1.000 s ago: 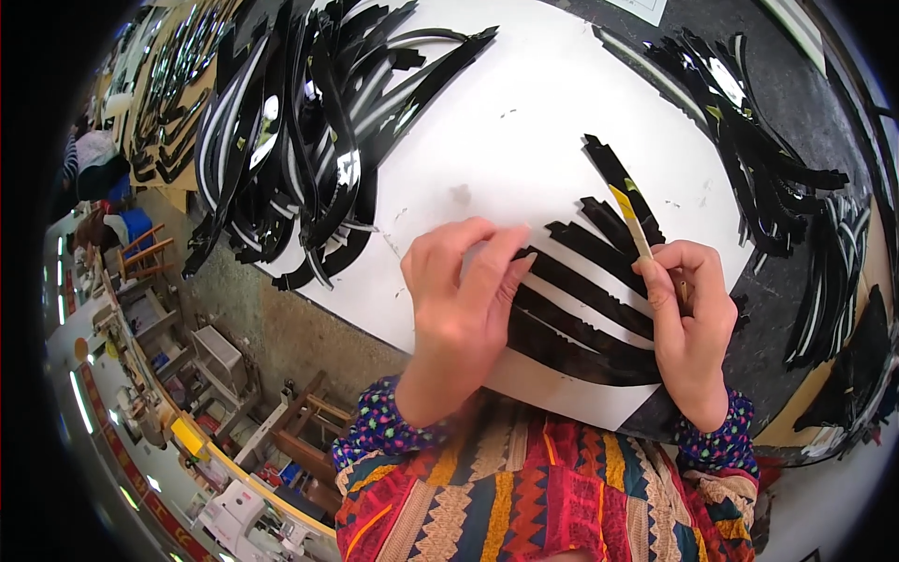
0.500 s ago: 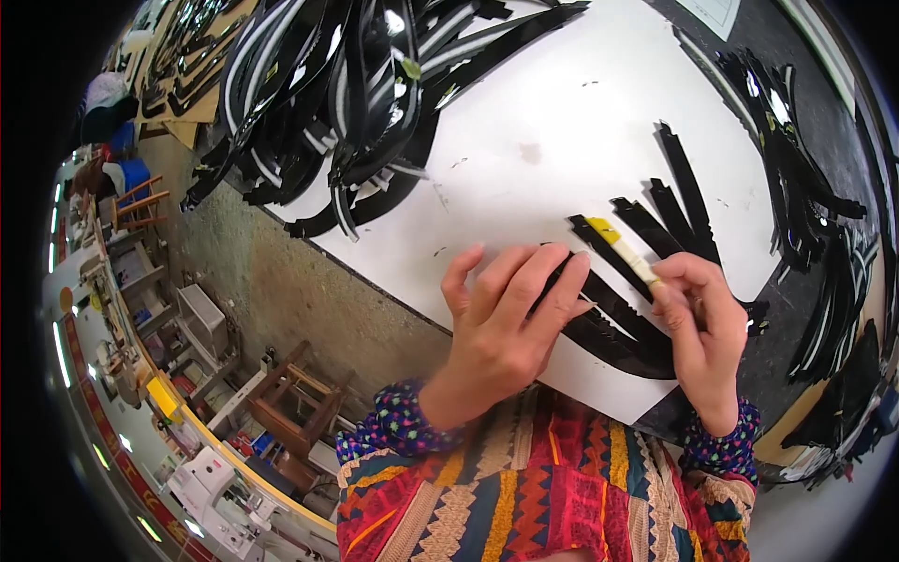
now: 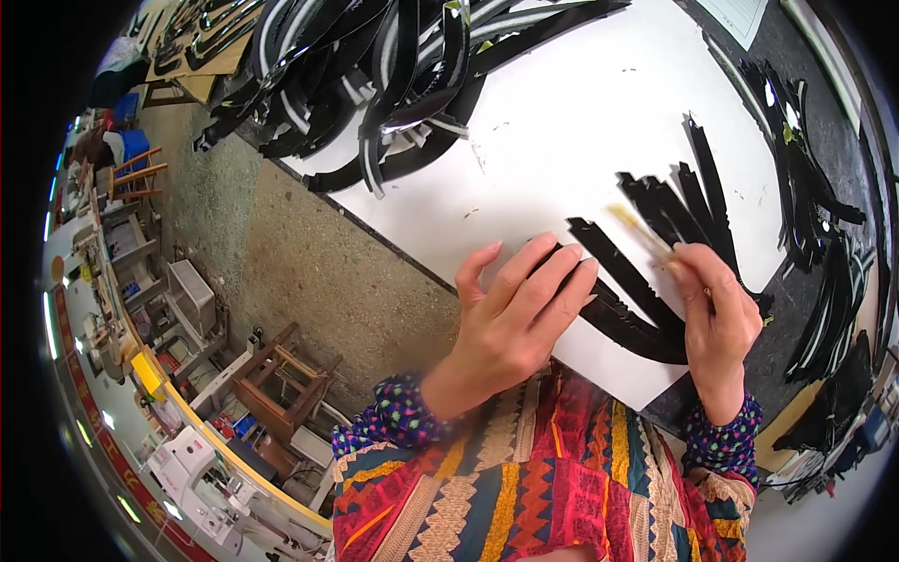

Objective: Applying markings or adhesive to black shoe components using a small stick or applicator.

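Observation:
My left hand (image 3: 520, 309) is closed, back upward, over several black strips (image 3: 623, 323) near the white board's front edge. Its thumb and fingertips grip the strips, hiding their far ends. Between my right thumb and fingers is a small brush (image 3: 646, 229) with a pale handle and yellow tip, blurred by motion. My right hand (image 3: 716, 309) holds it above the fanned strips. One single strip (image 3: 618, 262) lies between my hands, with a notched far end. Right of it, a tight group of strips (image 3: 665, 206) passes under the brush.
A large heap of glossy black strips with white edging (image 3: 393, 84) covers the far left of the white board (image 3: 552, 122). More black bundles (image 3: 796, 178) lie at right on the dark tabletop. Beyond the left edge are a wooden stool (image 3: 286, 375) and a white sewing machine (image 3: 192, 478).
The brush has moved right, from the strip beside my left hand to over the group. Strips in that group now lie closer together. My left hand keeps its grip; the view has shifted slightly.

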{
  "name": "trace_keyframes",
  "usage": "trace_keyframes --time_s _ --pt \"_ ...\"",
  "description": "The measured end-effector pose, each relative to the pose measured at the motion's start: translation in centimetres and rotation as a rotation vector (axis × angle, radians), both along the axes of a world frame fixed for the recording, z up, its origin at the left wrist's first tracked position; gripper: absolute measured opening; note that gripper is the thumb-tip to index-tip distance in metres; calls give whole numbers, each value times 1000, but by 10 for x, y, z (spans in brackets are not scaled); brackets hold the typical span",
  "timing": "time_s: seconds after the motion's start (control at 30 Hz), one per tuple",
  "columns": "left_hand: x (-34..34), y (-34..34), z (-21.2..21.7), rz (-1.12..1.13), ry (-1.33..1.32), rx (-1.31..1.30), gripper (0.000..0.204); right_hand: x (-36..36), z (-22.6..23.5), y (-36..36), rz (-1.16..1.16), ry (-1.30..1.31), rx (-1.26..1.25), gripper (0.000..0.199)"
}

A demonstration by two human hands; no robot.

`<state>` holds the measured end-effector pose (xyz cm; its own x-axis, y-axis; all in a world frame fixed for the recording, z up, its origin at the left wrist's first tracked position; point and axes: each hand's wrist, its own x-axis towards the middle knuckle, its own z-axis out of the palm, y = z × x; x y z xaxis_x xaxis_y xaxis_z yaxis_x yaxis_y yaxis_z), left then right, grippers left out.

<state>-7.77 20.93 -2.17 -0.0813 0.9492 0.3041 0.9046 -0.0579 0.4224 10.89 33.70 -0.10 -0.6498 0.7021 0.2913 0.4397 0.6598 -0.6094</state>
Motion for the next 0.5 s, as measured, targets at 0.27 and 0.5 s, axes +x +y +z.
trace_keyframes --time_s 0.27,0.5 --pt "1 -11 -2 29 30 14 31 -3 16 -27 -179 110 -392 17" --pt "-4 -23 -5 32 19 73 25 -5 4 -32 129 29 -193 35"
